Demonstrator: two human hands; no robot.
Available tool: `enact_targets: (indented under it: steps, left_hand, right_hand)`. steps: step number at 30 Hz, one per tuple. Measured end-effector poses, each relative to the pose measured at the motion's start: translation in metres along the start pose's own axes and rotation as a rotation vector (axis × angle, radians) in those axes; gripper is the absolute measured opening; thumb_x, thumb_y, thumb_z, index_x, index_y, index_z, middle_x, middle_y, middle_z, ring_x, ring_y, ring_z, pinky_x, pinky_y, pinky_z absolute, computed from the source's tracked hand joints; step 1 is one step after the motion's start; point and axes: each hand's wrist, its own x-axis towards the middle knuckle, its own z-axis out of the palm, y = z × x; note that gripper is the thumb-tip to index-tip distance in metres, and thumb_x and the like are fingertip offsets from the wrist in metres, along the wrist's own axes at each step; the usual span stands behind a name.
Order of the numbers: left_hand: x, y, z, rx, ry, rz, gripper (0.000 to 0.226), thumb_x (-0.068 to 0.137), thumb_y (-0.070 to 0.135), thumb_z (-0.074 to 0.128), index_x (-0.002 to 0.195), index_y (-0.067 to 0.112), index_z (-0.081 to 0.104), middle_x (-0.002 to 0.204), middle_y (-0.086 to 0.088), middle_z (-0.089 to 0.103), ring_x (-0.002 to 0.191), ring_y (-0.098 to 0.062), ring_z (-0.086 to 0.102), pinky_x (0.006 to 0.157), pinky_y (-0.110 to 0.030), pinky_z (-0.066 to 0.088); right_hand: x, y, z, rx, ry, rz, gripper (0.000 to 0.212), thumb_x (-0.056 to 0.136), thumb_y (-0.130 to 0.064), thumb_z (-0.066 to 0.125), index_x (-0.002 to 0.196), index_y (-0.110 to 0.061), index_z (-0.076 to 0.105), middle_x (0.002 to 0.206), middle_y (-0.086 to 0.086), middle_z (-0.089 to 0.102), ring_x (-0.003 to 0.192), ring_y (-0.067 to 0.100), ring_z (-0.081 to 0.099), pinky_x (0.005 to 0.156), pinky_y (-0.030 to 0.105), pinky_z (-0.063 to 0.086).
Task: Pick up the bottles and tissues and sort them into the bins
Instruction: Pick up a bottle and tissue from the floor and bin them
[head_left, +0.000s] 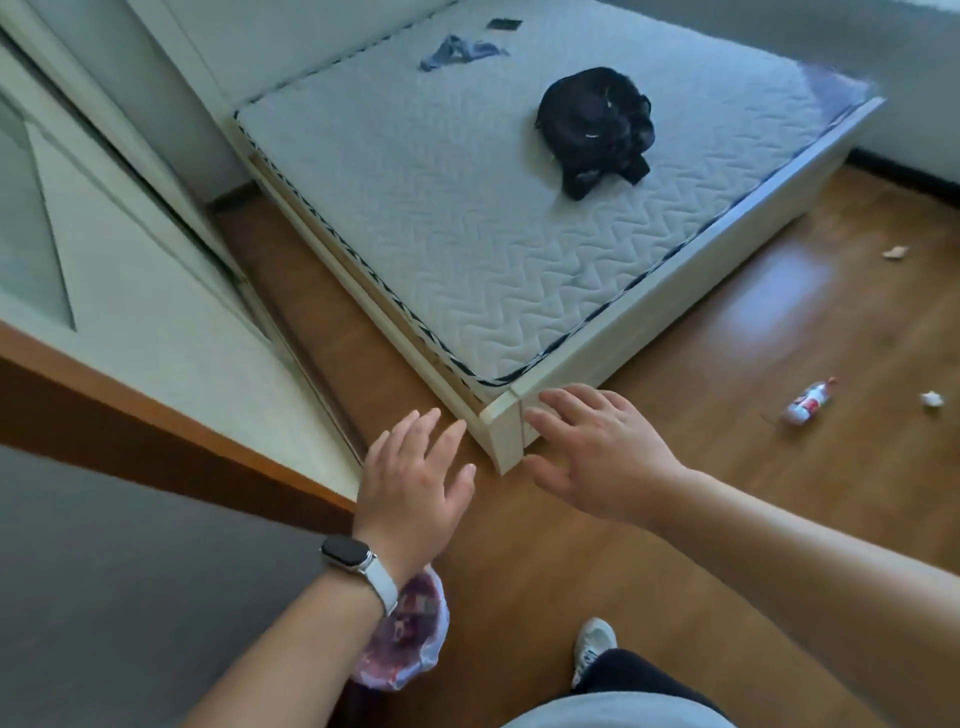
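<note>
A plastic bottle (809, 403) with a red and white label lies on its side on the wooden floor at the right. A crumpled white tissue (932, 399) rests just right of it, and another tissue (894, 252) lies farther back. My left hand (413, 483) and my right hand (597, 457) are stretched out in front of me near the bed corner, fingers spread, holding nothing. A bin (410, 639) lined with a clear bag, with red-labelled items inside, stands under my left wrist.
A bed with a white quilted mattress (467, 218) fills the middle, carrying a black garment (597, 124) and a blue cloth (457, 52). A white wardrobe (130, 260) stands at the left. My shoe (592, 644) is on the floor below.
</note>
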Motion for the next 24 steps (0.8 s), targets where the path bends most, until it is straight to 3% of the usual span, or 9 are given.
enact_targets:
  steps: [6,15,24]
  left_hand:
    - [0.074,0.084,0.003,-0.027,0.032,0.162,0.048,0.088,0.043,0.048,0.128,0.019,0.058,0.134,-0.008,0.055,0.126,-0.029,0.048,0.102,-0.049,0.039]
    - [0.174,0.166,0.024,-0.074,0.014,0.423,0.051,0.086,0.044,0.045,0.127,0.016,0.059,0.130,-0.010,0.057,0.121,-0.032,0.052,0.093,-0.052,0.046]
    - [0.296,0.209,0.064,-0.167,-0.082,0.670,0.053,0.090,0.048,0.042,0.132,0.020,0.056,0.138,-0.008,0.055,0.131,-0.029,0.047,0.104,-0.050,0.042]
  right_hand:
    - [-0.034,0.093,-0.030,0.019,0.019,0.151,0.055,0.086,-0.056,0.037,0.119,-0.020,0.060,0.122,0.003,0.060,0.119,0.027,0.052,0.097,0.042,0.043]
    - [-0.071,0.178,-0.050,-0.076,0.218,0.475,0.049,0.082,-0.052,0.045,0.114,-0.020,0.065,0.115,0.002,0.064,0.108,0.025,0.058,0.087,0.035,0.043]
    - [-0.058,0.255,-0.060,-0.155,0.233,0.781,0.052,0.083,-0.052,0.044,0.115,-0.017,0.064,0.118,0.005,0.063,0.109,0.027,0.058,0.085,0.040,0.047]
